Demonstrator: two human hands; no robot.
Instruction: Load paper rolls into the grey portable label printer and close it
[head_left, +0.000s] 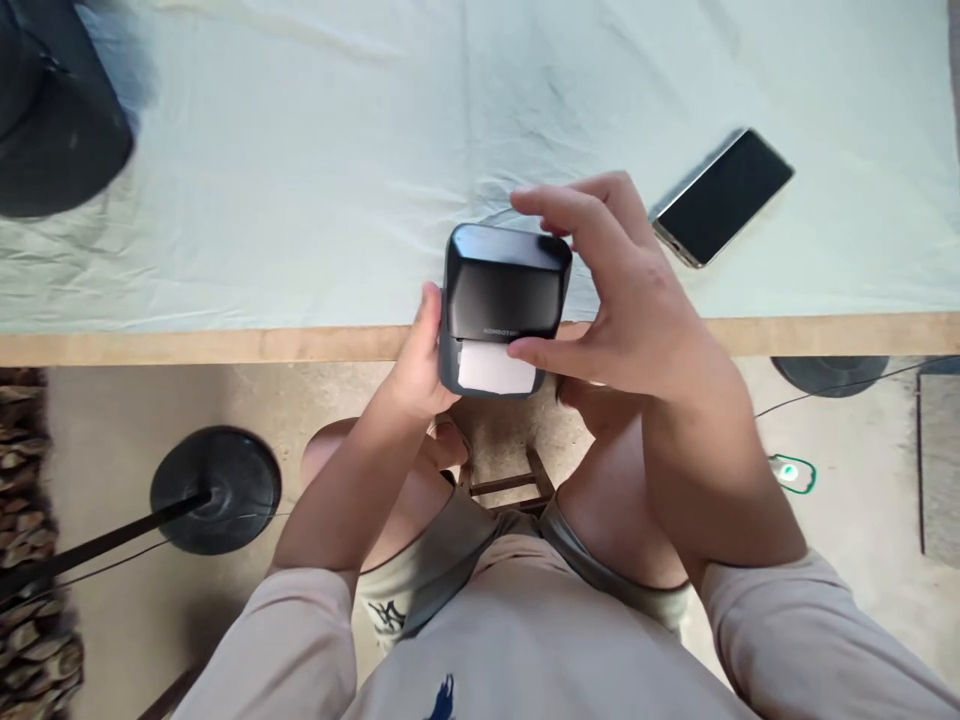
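Observation:
A small black box-shaped device with rounded corners is held up in front of the table's edge. Pale lettering runs across its dark face, too blurred to read surely, and a white strip shows below it. My left hand is closed on the device's left side, thumb along the edge, other fingers mostly hidden underneath. Spread around the upper right side is my right hand. Its thumb tip lies over the white strip's upper right part, while the index finger is apart above the top edge.
A phone with a dark screen lies on the pale cloth at right. A large black object stands at the table's left. Below the wooden edge are a round black stand base, a wooden stool and my legs.

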